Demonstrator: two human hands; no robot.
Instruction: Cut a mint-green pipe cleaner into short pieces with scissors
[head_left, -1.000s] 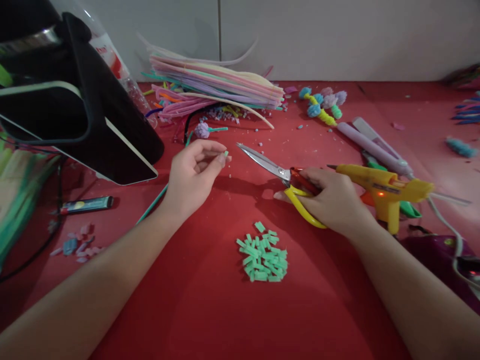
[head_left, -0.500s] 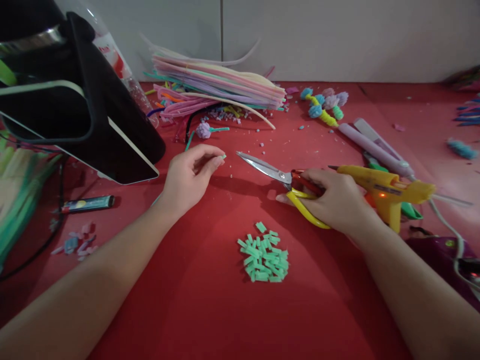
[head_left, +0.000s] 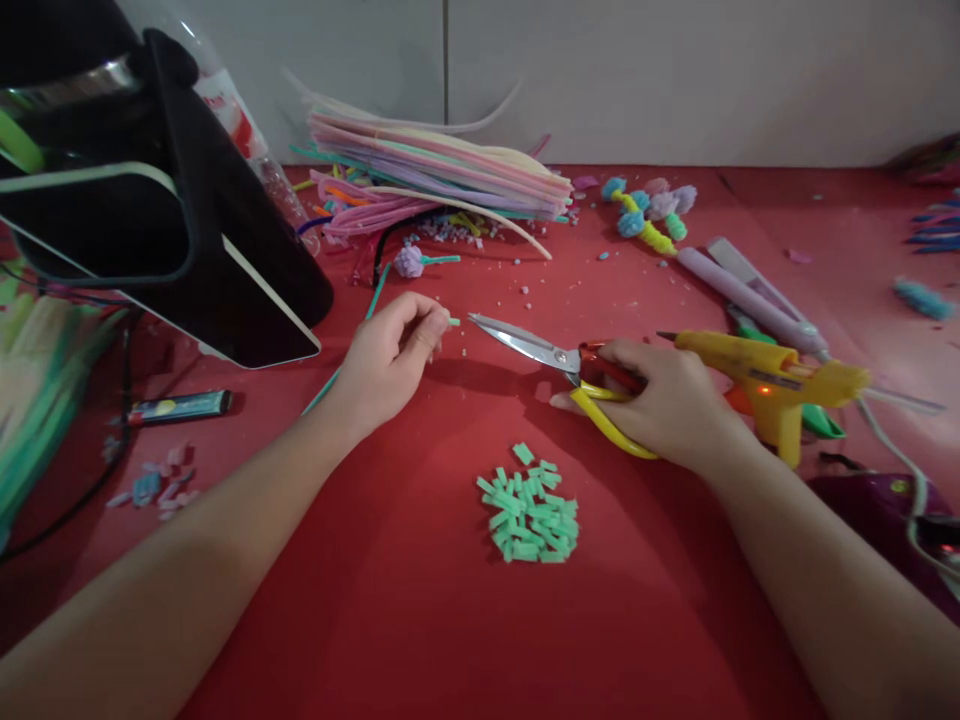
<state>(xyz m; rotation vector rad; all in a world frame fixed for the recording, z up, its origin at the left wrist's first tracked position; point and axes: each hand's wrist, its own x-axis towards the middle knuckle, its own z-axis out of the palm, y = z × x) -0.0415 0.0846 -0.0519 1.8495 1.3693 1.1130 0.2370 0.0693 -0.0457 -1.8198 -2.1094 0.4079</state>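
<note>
Cut bits pile in front, betw. both hands; scissors behind it, glue gun to rt.

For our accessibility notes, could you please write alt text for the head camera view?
Over a red table, the left hand pinches a green pipe cleaner near the blades of yellow-handled scissors gripped by the right hand. A pile of green cut pieces lies in front, a yellow glue gun to the right.

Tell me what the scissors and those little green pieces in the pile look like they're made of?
The scissors in the right hand seem to have bright steel blades, since they shine, and glossy plastic handles in yellow and red. The green pieces look soft, matte and slightly fuzzy, probably cut from a pipe cleaner like the green stem pinched by the left hand.
</note>
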